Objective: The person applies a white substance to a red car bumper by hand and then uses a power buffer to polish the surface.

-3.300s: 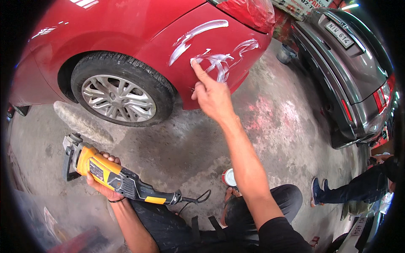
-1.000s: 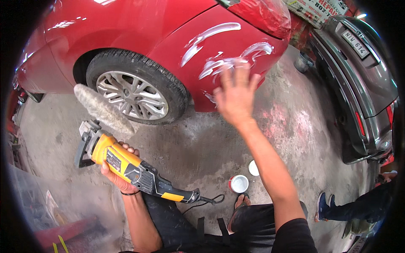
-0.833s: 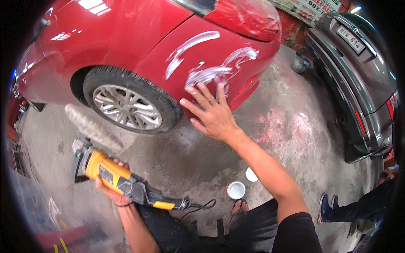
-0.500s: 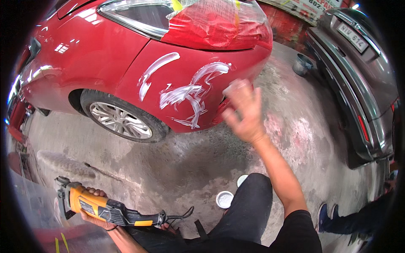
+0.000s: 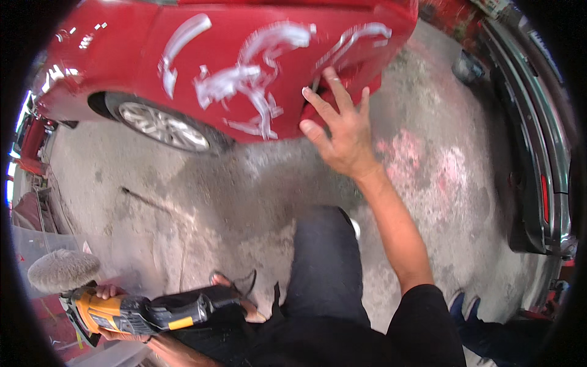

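My left hand [image 5: 116, 335] is wrapped around a yellow and black power polisher [image 5: 131, 313], held low at the left. Its fluffy grey pad [image 5: 64, 270] faces up and away from the car. My right hand [image 5: 350, 144] reaches forward with fingers spread, close to the corner of a red car's bumper [image 5: 290, 113], beside a dark opening. White paste shows on a fingertip; whether the fingers touch the panel I cannot tell. Smears of white paste [image 5: 229, 85] mark the bumper, with a curved stripe [image 5: 178, 49] to the left and a thin streak [image 5: 358, 35] above my fingers.
The red car's front wheel [image 5: 160, 125] stands at the left. A dark grey car [image 5: 541, 153] lines the right side, with a bucket [image 5: 468, 66] near it. Another person's shoes [image 5: 465, 306] are at the lower right. A white tub [image 5: 355, 229] peeks out beside my knee.
The view has tipped downward, so the headlight has left it. A paste streak now shows by my right hand, whose fingers are spread and sharper. The polisher's pad has swung up at the left.
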Demonstrator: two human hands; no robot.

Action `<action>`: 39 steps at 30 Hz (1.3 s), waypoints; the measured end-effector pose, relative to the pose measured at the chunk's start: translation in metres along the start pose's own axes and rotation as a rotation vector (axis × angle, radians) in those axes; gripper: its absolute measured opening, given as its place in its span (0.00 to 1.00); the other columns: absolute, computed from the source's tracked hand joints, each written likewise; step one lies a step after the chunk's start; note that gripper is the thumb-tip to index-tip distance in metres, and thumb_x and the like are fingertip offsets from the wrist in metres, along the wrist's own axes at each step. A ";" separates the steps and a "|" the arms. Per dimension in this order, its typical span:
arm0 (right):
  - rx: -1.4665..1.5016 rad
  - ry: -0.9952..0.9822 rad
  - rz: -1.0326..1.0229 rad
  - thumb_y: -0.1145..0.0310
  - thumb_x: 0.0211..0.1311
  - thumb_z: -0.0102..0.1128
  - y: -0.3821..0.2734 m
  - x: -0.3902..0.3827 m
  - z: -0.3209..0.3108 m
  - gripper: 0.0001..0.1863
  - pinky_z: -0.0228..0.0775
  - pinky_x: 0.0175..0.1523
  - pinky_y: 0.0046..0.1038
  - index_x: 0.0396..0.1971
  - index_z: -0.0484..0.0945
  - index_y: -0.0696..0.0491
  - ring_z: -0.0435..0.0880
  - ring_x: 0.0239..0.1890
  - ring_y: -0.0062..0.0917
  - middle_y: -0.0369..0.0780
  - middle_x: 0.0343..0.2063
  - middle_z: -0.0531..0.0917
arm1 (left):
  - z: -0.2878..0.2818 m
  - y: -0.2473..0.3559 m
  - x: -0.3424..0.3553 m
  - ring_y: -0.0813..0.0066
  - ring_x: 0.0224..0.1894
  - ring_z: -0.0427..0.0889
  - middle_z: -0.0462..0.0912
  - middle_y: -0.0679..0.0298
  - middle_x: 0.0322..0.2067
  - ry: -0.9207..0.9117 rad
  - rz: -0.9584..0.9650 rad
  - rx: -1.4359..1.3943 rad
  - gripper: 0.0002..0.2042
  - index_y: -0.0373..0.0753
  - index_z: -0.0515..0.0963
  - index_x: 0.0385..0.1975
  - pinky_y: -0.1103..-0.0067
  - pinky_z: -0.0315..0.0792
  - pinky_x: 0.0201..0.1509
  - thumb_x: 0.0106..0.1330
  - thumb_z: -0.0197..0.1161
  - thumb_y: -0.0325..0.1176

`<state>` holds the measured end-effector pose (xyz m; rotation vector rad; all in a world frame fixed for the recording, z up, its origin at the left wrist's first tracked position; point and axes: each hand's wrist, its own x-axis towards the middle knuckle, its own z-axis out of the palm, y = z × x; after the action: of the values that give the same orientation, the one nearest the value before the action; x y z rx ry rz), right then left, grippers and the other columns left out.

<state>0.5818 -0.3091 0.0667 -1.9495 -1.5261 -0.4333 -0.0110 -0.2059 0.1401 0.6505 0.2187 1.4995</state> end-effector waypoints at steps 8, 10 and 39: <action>-0.020 -0.604 0.425 0.62 0.66 0.74 0.091 -0.290 0.039 0.36 0.64 0.74 0.58 0.74 0.75 0.48 0.79 0.68 0.48 0.48 0.65 0.83 | 0.006 0.006 0.007 0.62 0.54 0.73 0.70 0.56 0.50 0.016 -0.029 -0.014 0.45 0.32 0.65 0.68 0.66 0.69 0.67 0.50 0.80 0.43; -0.091 -0.790 0.391 0.58 0.62 0.78 0.058 -0.333 0.042 0.45 0.61 0.78 0.59 0.79 0.68 0.45 0.72 0.75 0.46 0.47 0.73 0.75 | 0.003 0.012 0.005 0.62 0.55 0.73 0.70 0.56 0.51 0.034 -0.004 -0.036 0.47 0.32 0.65 0.69 0.66 0.69 0.68 0.49 0.80 0.43; 0.000 -1.268 0.471 0.49 0.68 0.68 -0.034 -0.356 0.098 0.29 0.69 0.64 0.59 0.64 0.79 0.49 0.93 0.43 0.47 0.45 0.38 0.94 | 0.002 0.013 -0.006 0.61 0.56 0.75 0.72 0.55 0.53 0.108 0.117 -0.088 0.47 0.31 0.65 0.68 0.65 0.72 0.66 0.48 0.83 0.37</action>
<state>0.4390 -0.5084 -0.2113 -2.6092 -1.5413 1.2177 -0.0217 -0.2135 0.1472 0.5201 0.1989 1.6495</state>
